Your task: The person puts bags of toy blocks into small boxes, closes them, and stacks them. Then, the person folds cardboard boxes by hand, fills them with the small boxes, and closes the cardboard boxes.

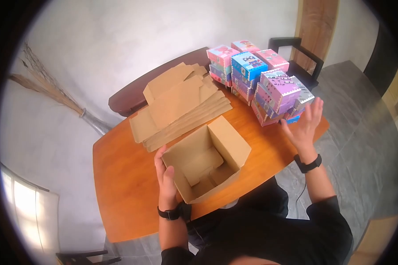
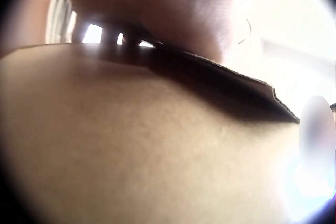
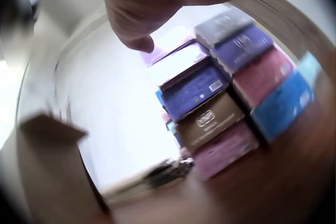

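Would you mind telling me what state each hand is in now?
Left hand: holding the open cardboard box at its side.
Right hand: open, empty, near the colorful boxes.

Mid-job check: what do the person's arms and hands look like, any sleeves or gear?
Short black sleeves cover the upper arms. The left hand and right hand are bare, with a black strap around each wrist.

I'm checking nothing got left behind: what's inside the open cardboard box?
Inside the open cardboard box, only bare walls and bottom flaps show. Whatever lies beneath those flaps, or low behind the near side, is covered from view.
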Tool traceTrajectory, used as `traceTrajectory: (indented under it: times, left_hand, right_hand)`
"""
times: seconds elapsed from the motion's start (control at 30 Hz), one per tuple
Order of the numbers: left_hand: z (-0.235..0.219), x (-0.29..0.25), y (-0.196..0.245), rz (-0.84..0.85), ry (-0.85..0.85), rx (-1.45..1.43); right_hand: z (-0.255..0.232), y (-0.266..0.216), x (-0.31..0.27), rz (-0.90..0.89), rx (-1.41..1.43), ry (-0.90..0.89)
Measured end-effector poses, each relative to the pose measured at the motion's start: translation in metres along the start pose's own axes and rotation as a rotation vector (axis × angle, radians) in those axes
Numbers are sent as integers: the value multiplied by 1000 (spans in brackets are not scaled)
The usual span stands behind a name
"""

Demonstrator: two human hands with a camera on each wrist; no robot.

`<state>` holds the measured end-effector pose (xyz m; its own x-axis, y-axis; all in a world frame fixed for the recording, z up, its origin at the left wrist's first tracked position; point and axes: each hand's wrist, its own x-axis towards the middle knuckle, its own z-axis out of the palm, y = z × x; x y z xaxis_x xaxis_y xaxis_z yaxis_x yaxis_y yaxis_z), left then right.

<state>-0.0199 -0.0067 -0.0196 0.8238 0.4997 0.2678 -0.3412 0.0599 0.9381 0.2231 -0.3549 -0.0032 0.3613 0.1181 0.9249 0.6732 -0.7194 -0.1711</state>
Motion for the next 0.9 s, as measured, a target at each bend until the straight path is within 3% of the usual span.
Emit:
traceTrajectory:
  times: [0.07, 0.13, 0.2, 0.3, 0.57, 0.83, 0.9]
  left_hand:
    - [1, 1, 1, -14, 1, -3]
    - [0, 2, 1, -10, -14, -4]
    - [-1, 2, 1, -5, -22, -7]
    - [0, 0, 3, -1, -24, 33]
    - [-2, 1, -1, 73, -71, -9]
    - [-2, 1, 1, 30, -57, 10]
    - [-5, 1, -1, 35, -64, -11]
  right_hand:
    - [11, 2, 4, -152, -124, -119]
    - [15, 9, 11, -177, -130, -166]
    - [15, 12, 17, -225, -202, -384]
    - [29, 22, 9, -384, -155, -388]
    - [26, 24, 27, -446, -156, -412]
    - [14, 19, 60, -579, -1, -501]
    - [9, 17, 70, -624, -173, -563]
